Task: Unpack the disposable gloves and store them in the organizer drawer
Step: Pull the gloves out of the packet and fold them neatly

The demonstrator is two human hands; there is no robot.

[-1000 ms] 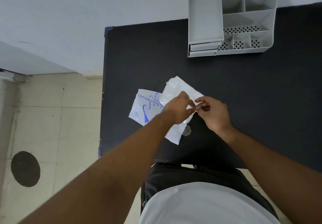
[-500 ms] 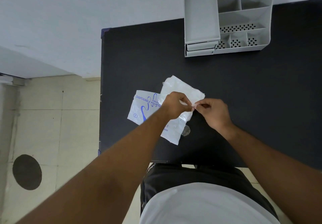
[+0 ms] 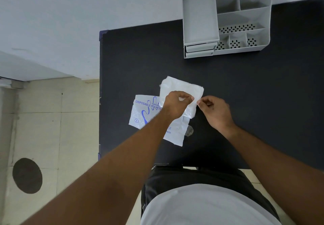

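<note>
While much of the glove packet (image 3: 140,113) is covered by the left forearm, its printed face can still be read in part: "DISPOSABLE POLYETH" is cut off by the left hand (image 3: 175,105), and only scraps of smaller print show below the arm. The packet lies flat on the black table (image 3: 245,88), near its left edge. A stack of thin, translucent gloves (image 3: 180,86) is laid partly over the packet's upper right corner, and single gloves within it cannot be told apart. The left hand is closed in a pinch on the stack's right part, with a bit of white film seen between thumb and fingers. The right hand (image 3: 215,112) is curled just beside it, thumb and forefinger pressed together at the stack's right edge; whether film is actually caught there cannot be told. A small clear scrap (image 3: 189,130) lies by the packet's lower right corner, too blurred to identify. The grey organizer (image 3: 226,21) stands well apart at the table's far edge, its top cut off by the frame. Two stacked drawers (image 3: 199,48) are seen at its front left; whether they are fully shut is hard to judge.
</note>
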